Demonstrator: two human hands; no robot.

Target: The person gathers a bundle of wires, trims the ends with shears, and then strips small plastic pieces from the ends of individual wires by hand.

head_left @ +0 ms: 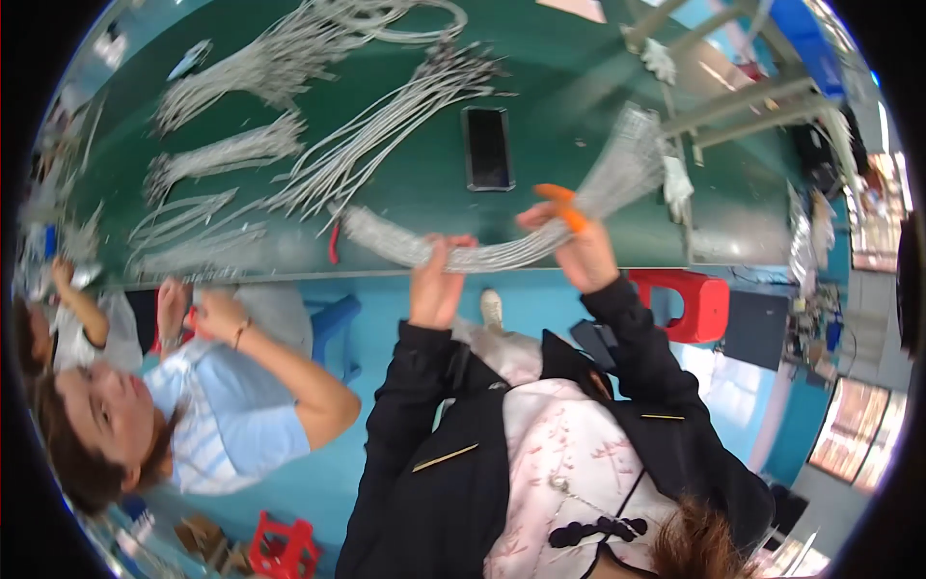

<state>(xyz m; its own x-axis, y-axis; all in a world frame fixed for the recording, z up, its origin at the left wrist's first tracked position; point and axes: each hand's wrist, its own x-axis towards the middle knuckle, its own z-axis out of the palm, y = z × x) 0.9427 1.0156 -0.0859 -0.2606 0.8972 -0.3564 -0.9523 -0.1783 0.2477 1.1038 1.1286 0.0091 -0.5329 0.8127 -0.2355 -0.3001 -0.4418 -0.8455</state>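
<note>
A long bundle of thin white cables sags between my hands at the table's near edge. My left hand is closed around its middle-left stretch, fingers pointing up. Further right, my right hand grips the same bundle, whose fanned, motion-blurred end spreads toward the far right. An orange curved piece lies against the bundle at my right fingers; its kind is unclear. Beyond my hands a black phone lies on the table. A small red-handled item sits near the bundle's left end.
The green table carries several cable bundles, including a loose one and a tied one. A metal frame stands at the far right. A co-worker sits to my left. Red stool stands below the table edge, right.
</note>
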